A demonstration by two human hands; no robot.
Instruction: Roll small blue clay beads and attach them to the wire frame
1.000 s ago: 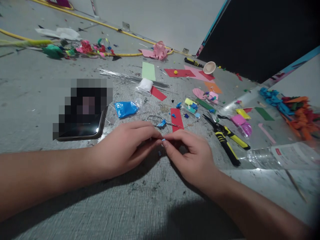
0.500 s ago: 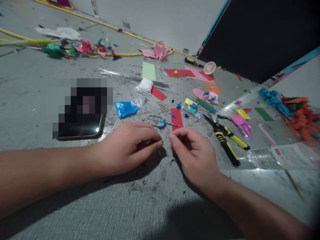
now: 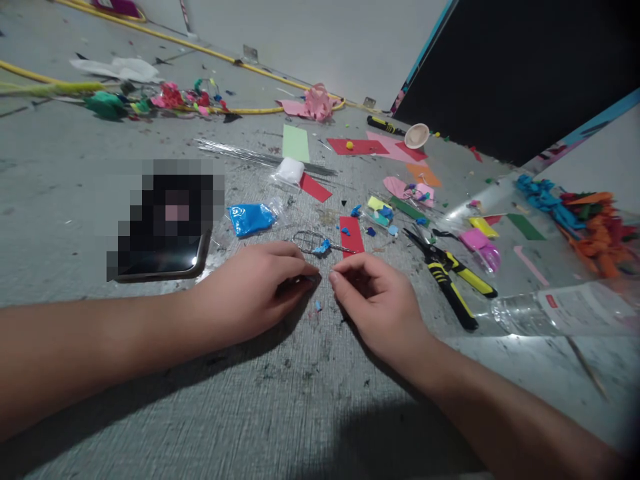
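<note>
Pinching narrowly with left hand and right hand; cannot tell what, if anything. Seemingly midway, with blue crumb loose at 6 o'clock, wire untouched at 12.

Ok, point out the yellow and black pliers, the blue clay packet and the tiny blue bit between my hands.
yellow and black pliers (image 3: 453, 292): head view, on the nearer handle.
blue clay packet (image 3: 250, 217): head view, middle of the blue lump.
tiny blue bit (image 3: 318, 306): head view, its centre.

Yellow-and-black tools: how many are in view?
2. One pair of pliers lies just right of the right hand; another tool lies far back beside the small bowl. Clutter may hide more.
</note>
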